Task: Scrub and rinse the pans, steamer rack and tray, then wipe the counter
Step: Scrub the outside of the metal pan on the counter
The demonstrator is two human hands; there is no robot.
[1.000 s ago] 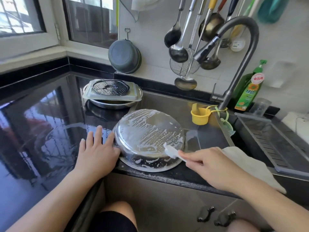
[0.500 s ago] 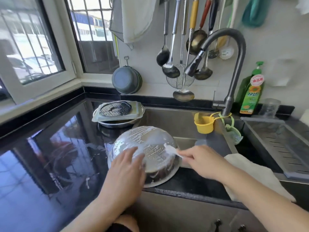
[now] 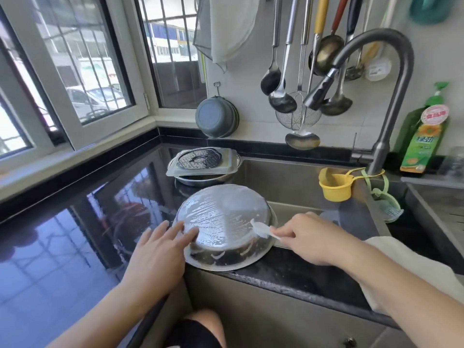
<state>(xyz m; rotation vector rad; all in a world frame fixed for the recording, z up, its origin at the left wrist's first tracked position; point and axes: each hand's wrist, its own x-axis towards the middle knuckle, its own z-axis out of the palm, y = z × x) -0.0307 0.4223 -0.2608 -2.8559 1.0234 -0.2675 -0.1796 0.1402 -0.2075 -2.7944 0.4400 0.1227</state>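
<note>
soapy round steel pan [image 3: 221, 219] upturned; left hand [image 3: 160, 254] flat, right hand [image 3: 308, 237] pinching white scrubber [image 3: 261, 228].

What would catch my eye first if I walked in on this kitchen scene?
Probably the upside-down steel pan, streaked with white suds, sitting on the sink's front edge. The left hand rests its fingers on it while the right hand pinches a small white scrubber against it. Above, ladles hang on the wall behind the curved faucet.
</note>
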